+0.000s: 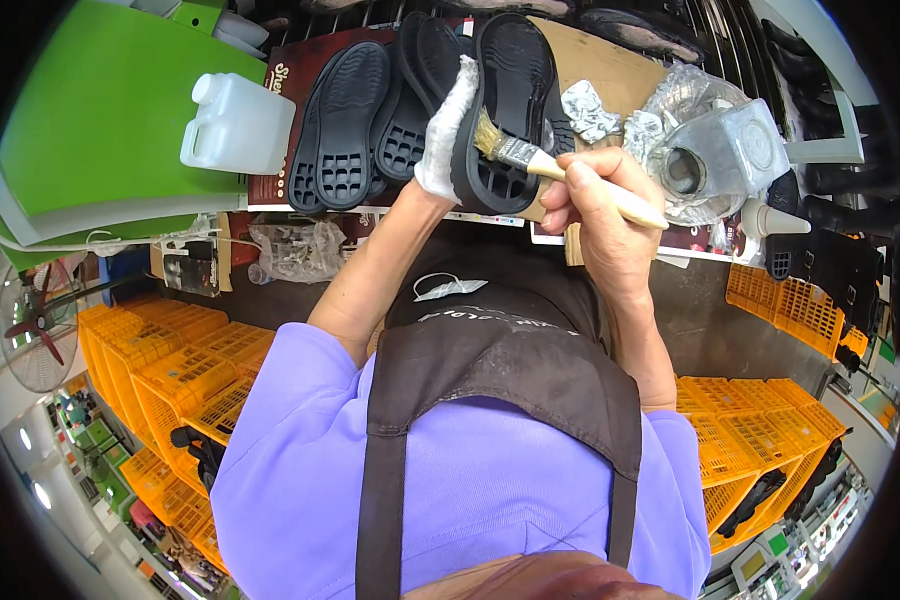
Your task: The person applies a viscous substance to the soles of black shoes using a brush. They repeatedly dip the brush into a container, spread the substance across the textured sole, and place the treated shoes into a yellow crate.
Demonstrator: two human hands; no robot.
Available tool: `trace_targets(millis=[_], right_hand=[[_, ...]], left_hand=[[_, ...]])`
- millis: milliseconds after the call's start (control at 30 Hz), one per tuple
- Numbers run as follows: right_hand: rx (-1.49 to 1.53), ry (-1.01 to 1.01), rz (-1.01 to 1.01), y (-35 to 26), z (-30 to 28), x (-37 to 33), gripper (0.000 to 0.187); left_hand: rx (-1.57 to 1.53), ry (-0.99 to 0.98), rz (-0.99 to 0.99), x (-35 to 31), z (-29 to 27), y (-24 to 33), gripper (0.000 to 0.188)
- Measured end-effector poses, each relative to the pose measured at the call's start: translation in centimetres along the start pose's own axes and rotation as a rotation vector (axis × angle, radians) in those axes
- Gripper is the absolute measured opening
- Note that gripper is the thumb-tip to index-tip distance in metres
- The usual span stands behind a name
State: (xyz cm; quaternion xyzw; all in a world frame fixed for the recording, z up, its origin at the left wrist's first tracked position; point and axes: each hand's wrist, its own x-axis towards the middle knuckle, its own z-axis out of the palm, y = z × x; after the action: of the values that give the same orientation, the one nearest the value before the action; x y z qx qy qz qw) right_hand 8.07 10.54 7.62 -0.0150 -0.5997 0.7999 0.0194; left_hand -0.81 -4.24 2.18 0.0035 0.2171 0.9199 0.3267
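A white glove covers my left hand (pixel 444 140), which grips a black shoe sole (pixel 515 75) by its left edge. Part of that hand is hidden by the sole, which is tilted up with its hollow, gridded heel nearest me. Pinched in my bare right hand (pixel 602 215) is a paintbrush (pixel 540 163) with a pale handle. Its yellowish bristles touch the inner face of the sole near the left rim. More black soles (pixel 348 115) lean side by side just left of my gloved hand.
A white plastic jug (pixel 238 124) stands at the left by a green surface (pixel 110 110). To the right are crumpled wipes (pixel 590 111), a clear container (pixel 725 150) with a round opening and a white nozzle bottle (pixel 773 219). Orange crates (pixel 210 370) flank me on both sides.
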Motion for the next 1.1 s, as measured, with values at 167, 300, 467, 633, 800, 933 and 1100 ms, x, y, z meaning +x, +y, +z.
trace_targets(millis=[167, 300, 467, 633, 800, 933, 1100], right_hand=[[0.005, -0.019, 0.041, -0.8, 0.0, -0.3, 0.014], [-0.006, -0.074, 0.022, -1.7, -0.3, -0.2, 0.012], [-0.042, -0.118, 0.036, -3.0, -0.1, -0.1, 0.011], [-0.04, -0.18, 0.103, -3.9, -0.2, 0.6, 0.013], [-0.045, -0.3, 0.162, -4.2, -1.0, 2.0, 0.015], [-0.054, -0.457, 0.158, -3.8, -2.0, 3.5, 0.015], [-0.078, -0.635, 0.262, -3.8, -3.1, 5.5, 0.021]], left_hand=[[-0.043, -0.003, -0.031, -0.4, 0.7, 0.1, 0.049], [0.011, 0.109, -0.024, -1.0, 2.1, 0.3, 0.047], [0.029, 0.176, -0.068, -1.5, 2.9, 0.4, 0.042], [0.184, -0.072, 0.024, -2.1, 2.0, 0.2, 0.028], [0.609, -0.124, 0.04, -2.6, 2.2, 0.2, 0.021], [0.859, -0.179, -0.024, -3.0, 1.9, 0.3, 0.034], [0.432, -0.15, -0.318, -3.0, 0.7, -0.1, 0.024]])
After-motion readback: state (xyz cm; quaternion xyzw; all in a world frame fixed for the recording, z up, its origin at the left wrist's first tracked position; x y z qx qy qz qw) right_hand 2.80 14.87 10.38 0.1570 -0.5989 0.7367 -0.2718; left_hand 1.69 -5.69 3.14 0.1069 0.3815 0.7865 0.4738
